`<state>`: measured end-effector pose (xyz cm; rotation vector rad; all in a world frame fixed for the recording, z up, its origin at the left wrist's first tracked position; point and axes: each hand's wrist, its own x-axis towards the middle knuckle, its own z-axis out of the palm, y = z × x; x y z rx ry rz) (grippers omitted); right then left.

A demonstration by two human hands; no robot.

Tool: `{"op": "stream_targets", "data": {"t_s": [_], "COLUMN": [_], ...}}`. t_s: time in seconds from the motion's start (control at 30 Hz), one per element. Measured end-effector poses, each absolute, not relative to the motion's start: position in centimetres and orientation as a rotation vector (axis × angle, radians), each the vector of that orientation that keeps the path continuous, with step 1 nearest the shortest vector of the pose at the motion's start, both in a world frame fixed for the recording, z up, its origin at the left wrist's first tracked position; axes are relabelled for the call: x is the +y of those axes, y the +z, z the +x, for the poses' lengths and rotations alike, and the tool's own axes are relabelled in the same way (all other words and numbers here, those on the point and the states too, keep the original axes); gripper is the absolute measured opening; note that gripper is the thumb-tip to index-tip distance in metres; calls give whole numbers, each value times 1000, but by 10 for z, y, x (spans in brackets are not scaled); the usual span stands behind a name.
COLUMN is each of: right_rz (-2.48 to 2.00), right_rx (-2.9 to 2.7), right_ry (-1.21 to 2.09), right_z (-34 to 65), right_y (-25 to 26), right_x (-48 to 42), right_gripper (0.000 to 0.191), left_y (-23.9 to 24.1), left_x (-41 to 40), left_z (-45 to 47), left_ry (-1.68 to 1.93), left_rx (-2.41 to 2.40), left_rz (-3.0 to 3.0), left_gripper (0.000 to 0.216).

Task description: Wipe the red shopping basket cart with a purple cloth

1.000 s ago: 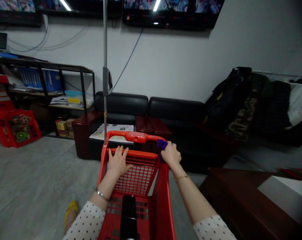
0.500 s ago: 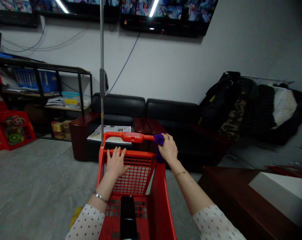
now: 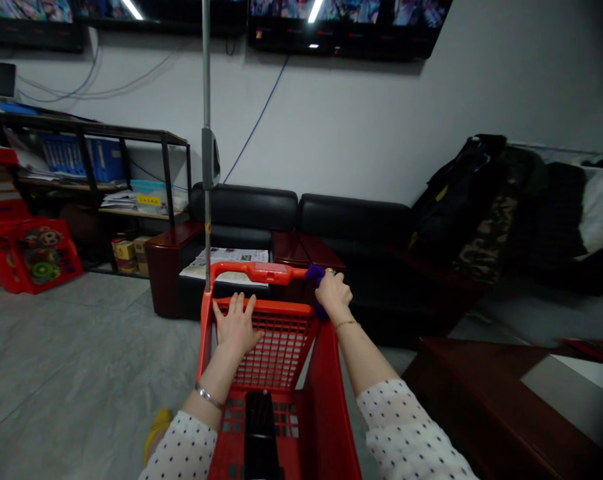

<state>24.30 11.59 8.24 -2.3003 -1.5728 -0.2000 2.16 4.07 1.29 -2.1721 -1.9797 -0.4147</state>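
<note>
A red plastic shopping cart (image 3: 348,427) stands in front of me, with a grid back panel and a handle bar (image 3: 271,272) across its top. My left hand (image 3: 237,327) lies on the upper rim of the grid panel, fingers spread and holding nothing. At the right end of the handle, my right hand (image 3: 334,293) is closed on a purple cloth (image 3: 315,275), which is wrapped against the bar and hangs partly below it. A black, box-like object (image 3: 260,427) rests on the cart floor. From the cart's left corner rises a metal pole (image 3: 207,100).
Behind the cart is a black sofa (image 3: 251,207) with a newspaper (image 3: 231,255) on its seat. A shelf (image 3: 168,180) with binders and red crates (image 3: 46,253) are at left. Coats (image 3: 461,193) hang at right, near a dark wooden table (image 3: 486,387).
My right hand has shifted slightly left and inward along the handle with the purple cloth. The left hand keeps its place on the panel rim. The view has turned slightly left.
</note>
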Motion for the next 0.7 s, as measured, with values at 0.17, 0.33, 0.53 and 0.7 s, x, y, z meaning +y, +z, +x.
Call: {"op": "stream_targets", "data": {"t_s": [0.17,0.33,0.53,0.7], "right_rz": [-2183,-1946,-1766,-1807], "right_rx": [-1797,-1933,-1691,-2021], "right_ry": [-293,-76,-265,-160], "right_z": [247,270,281,273], "right_y": [52,31,77,79], "right_x": [42,-26,45,112], "right_gripper": [49,50,50,49], "left_y": [18,15,10,10], "left_x": [38,39,41,41], "left_z": [21,19,17,15], "left_ry": [-381,-418,-447,-442], "left_rx": [-1983,-1928,-1916,-1906], "left_rz": [-2194,-2215,-2210,-2195], "left_gripper": [78,80,82,82]}}
